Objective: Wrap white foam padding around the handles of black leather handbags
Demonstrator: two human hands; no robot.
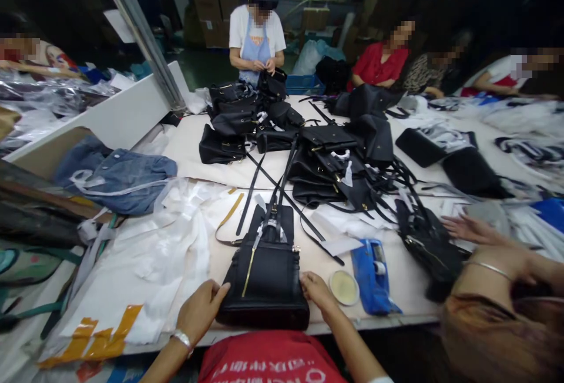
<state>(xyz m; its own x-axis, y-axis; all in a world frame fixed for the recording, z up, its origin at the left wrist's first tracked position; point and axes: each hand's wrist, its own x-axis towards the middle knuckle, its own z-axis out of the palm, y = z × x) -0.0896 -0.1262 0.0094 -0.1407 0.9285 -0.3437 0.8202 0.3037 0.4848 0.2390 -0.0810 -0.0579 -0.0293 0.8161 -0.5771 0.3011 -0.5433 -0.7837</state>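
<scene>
A black bag (pixel 273 271) with a gold zipper lies at the table's front edge, its straps stretching away from me. My left hand (pixel 201 308) grips the bag's left side, the thumb on top near the lower corner. On the opposite side my right hand (pixel 316 290) has its fingers closed at the bag's edge. Just right of that hand are a round yellowish tin (pixel 343 288) and a blue tape dispenser (pixel 372 277). White plastic bags (pixel 145 259) lie to the left.
Piles of black bags (pixel 326 154) cover the table's middle. A denim bag (pixel 127 177) is at the left. Close on the right, a person's arm (pixel 497 259) reaches over another black bag (pixel 429 242). A person in an apron (pixel 258 42) stands across the table; others sit farther back.
</scene>
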